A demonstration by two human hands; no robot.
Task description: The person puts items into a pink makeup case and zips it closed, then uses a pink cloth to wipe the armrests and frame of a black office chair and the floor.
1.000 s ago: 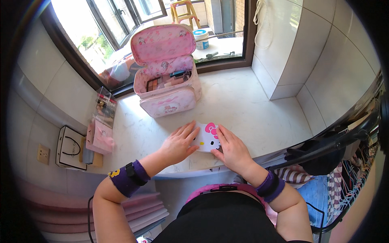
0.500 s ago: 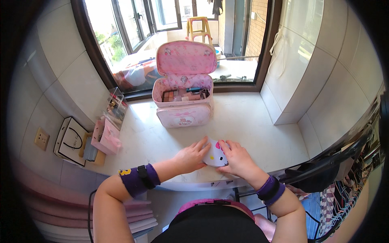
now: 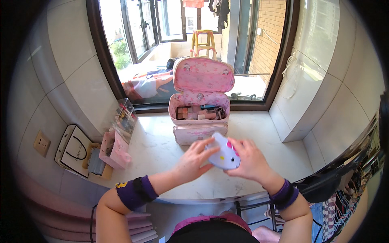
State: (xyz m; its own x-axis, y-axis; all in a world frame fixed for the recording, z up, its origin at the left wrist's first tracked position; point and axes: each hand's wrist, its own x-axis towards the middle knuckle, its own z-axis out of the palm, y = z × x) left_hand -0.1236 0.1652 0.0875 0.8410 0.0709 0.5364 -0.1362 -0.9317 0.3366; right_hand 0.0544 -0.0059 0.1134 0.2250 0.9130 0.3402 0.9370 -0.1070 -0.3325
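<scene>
Between my hands a flat white cat-face case (image 3: 222,156), with a pink bow and a yellow nose, is tilted above the countertop. My right hand (image 3: 252,160) grips its right side, fingers over the bow and thumb along the lower edge. At the left edge my left hand (image 3: 194,158) holds it, fingertips resting on its face. Just beyond stands a pink makeup case (image 3: 199,133), its lid (image 3: 204,75) raised. Inside it lie an eyeshadow palette (image 3: 184,112) and several tubes and small cosmetics. What kind of case I hold does not show.
At the left, against the tiled wall, are a clear organizer (image 3: 125,119), a pink paper bag (image 3: 114,150) and a white gift bag (image 3: 73,148). A window frame (image 3: 194,108) runs behind the white countertop (image 3: 154,141). Clothes hangers (image 3: 344,198) and a black chair (image 3: 324,186) are at the right.
Both hands have lifted the white cat-face case off the countertop and tilted it. The whole scene has shifted down and slightly right as my head moved.
</scene>
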